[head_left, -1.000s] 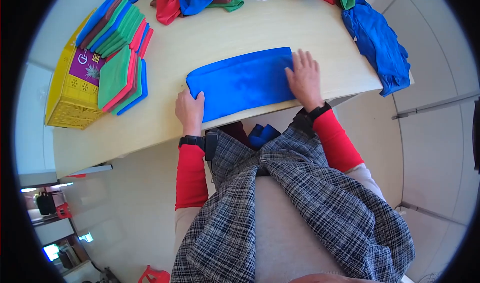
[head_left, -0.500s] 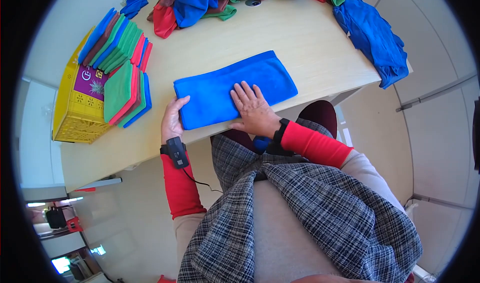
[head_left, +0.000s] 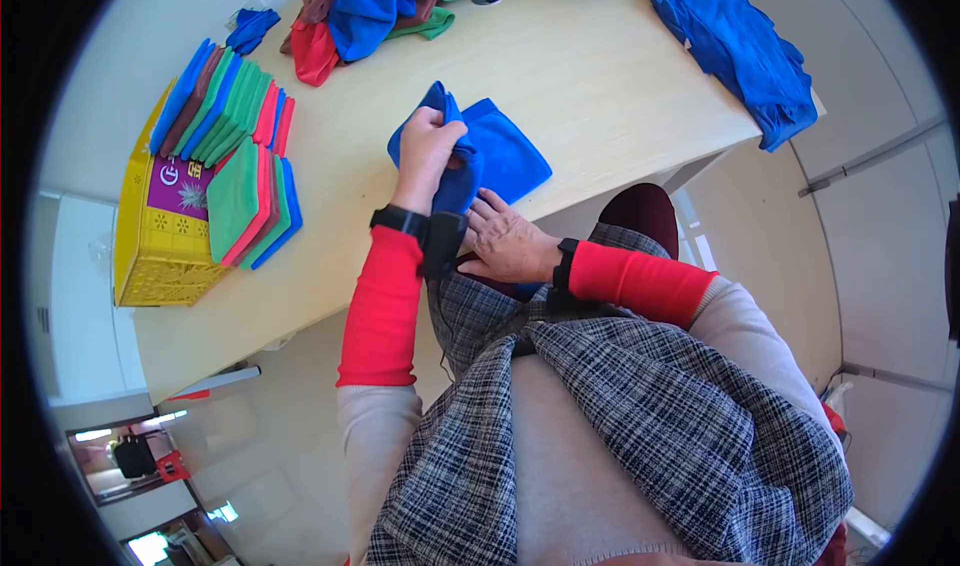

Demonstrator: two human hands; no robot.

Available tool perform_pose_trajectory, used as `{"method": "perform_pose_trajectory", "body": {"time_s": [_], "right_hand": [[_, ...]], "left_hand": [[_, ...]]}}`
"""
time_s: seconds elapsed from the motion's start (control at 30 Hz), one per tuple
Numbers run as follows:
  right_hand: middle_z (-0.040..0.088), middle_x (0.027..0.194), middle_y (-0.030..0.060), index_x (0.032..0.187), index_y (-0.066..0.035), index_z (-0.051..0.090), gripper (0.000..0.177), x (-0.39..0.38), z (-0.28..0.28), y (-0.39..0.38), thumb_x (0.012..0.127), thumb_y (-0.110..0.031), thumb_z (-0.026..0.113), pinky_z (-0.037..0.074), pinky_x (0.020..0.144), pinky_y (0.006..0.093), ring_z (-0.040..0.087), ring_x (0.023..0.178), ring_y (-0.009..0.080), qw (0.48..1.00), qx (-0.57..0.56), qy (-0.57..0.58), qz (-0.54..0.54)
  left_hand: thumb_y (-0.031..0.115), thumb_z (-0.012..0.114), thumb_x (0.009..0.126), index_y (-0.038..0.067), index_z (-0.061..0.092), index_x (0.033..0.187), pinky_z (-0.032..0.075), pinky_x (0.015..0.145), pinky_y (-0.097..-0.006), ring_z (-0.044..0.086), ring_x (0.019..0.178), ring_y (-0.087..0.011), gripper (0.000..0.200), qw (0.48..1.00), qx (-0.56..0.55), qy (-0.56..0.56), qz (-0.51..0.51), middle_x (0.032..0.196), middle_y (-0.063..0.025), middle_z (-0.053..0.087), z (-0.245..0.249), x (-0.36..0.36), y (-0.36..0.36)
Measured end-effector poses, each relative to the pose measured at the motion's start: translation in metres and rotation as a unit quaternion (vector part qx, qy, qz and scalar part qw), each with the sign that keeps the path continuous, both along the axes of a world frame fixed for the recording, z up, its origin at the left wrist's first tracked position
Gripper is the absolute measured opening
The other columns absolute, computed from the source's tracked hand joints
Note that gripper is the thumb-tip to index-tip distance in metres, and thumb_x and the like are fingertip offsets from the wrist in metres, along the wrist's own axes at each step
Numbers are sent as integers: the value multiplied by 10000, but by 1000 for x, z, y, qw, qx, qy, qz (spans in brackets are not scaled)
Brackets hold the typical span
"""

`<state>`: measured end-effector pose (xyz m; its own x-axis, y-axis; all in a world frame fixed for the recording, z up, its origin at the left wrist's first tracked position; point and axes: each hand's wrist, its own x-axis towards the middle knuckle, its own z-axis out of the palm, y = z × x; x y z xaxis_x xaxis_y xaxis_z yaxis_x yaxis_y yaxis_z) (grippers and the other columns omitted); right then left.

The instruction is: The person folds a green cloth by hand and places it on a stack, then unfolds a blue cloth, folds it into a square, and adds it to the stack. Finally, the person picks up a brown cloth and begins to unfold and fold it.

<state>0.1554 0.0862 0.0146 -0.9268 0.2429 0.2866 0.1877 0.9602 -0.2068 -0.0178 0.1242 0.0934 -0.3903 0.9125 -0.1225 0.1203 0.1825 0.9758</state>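
Observation:
A blue cloth (head_left: 508, 153) lies near the table's front edge, its right part flat and its left part lifted and bent over. My left hand (head_left: 428, 156) grips the raised left part, fingers curled round the fabric. At the cloth's front edge, my right hand (head_left: 510, 241) rests with its fingers apart; its fingertips touch the cloth near the fold. A black device on my left wrist hides some of the cloth's lower edge.
On the left, a yellow crate (head_left: 165, 266) holds folded cloths (head_left: 235, 201) in green, red, blue and brown. Crumpled cloths (head_left: 365, 11) lie along the table's back. A crumpled blue cloth (head_left: 735, 51) hangs over the right corner of the table (head_left: 590, 86).
My left hand has moved up and right from the cloth's left edge, lifting that end and folding it towards the right. My right hand stays near the front edge.

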Motion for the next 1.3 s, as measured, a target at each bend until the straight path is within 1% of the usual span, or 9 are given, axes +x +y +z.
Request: {"method": "perform_pose_trajectory", "body": {"time_s": [0.23, 0.4, 0.47, 0.57, 0.63, 0.77, 0.97, 1.2, 1.3], "right_hand": [[599, 1331, 127, 1297, -60, 625, 604, 12, -19, -2, 932, -539, 576, 262, 1203, 527, 462, 1355, 325, 999, -49, -24, 4], [606, 1285, 121, 1207, -64, 644, 514, 9, -28, 5, 897, -474, 633, 290, 1194, 506, 478, 1342, 311, 995, -89, -50, 14], [601, 1292, 122, 1195, -61, 644, 490, 14, -27, 6, 890, -444, 647, 291, 1197, 499, 477, 1344, 311, 997, -77, 23, -1], [593, 1307, 124, 1173, -54, 644, 446, 18, -21, 7, 875, -384, 676, 293, 1203, 486, 476, 1349, 310, 988, -33, 151, -12], [585, 1325, 128, 1172, -47, 643, 430, 19, -20, 7, 858, -336, 695, 291, 1208, 477, 473, 1355, 313, 988, -38, 151, -7], [562, 1383, 127, 1249, -50, 608, 501, 19, -23, 9, 840, -313, 725, 289, 1211, 479, 455, 1378, 318, 991, -40, 124, -4], [545, 1415, 136, 1255, -54, 612, 487, 40, -11, 20, 827, -245, 744, 282, 1215, 484, 443, 1388, 337, 987, -43, 148, -35], [626, 1277, 174, 1208, -47, 645, 340, 87, 6, 58, 883, -134, 692, 434, 1103, 467, 555, 1253, 378, 911, -360, 153, -130], [645, 1235, 177, 1195, -32, 646, 311, 88, 33, 68, 904, -133, 684, 464, 1064, 456, 581, 1212, 378, 891, -340, 232, -189]], "left_hand": [[202, 744, 847, 20, 605, 892, 538, 611, -309, 681, 678, -212, 233, 951, -32, 307, 9, 784, -123, 663, -68, 27, 42], [222, 721, 944, 14, 624, 967, 515, 506, -303, 645, 602, -152, 232, 957, 26, 288, -35, 775, -65, 645, -64, 37, 31], [226, 681, 995, 15, 632, 1019, 523, 555, -279, 660, 638, -144, 219, 994, 76, 70, -36, 814, -85, 660, -40, 34, 8], [186, 641, 1021, -10, 639, 1087, 567, 734, -311, 701, 820, -191, 207, 974, 131, 175, 52, 933, -123, 681, -55, 0, -31], [236, 550, 1058, -24, 590, 1282, 475, 1042, -448, 605, 1206, -371, 346, 894, 135, 421, 65, 1282, -224, 627, -63, -11, -55], [307, 449, 1090, -18, 450, 1484, 275, 1210, -480, 336, 1475, -399, 511, 895, 96, 436, -20, 1559, -246, 402, -91, -5, -67], [401, 390, 1093, -1, 333, 1573, 186, 1238, -524, 199, 1540, -414, 629, 865, 30, 498, -53, 1653, -240, 258, -98, -8, -63], [458, 403, 1081, 15, 349, 1570, 185, 1216, -603, 213, 1543, -406, 663, 821, -43, 568, -24, 1655, -223, 276, -88, 14, -64], [471, 418, 1074, 23, 339, 1578, 182, 1209, -624, 206, 1547, -404, 678, 806, -68, 588, -23, 1659, -214, 278, -87, 17, -64]]}}
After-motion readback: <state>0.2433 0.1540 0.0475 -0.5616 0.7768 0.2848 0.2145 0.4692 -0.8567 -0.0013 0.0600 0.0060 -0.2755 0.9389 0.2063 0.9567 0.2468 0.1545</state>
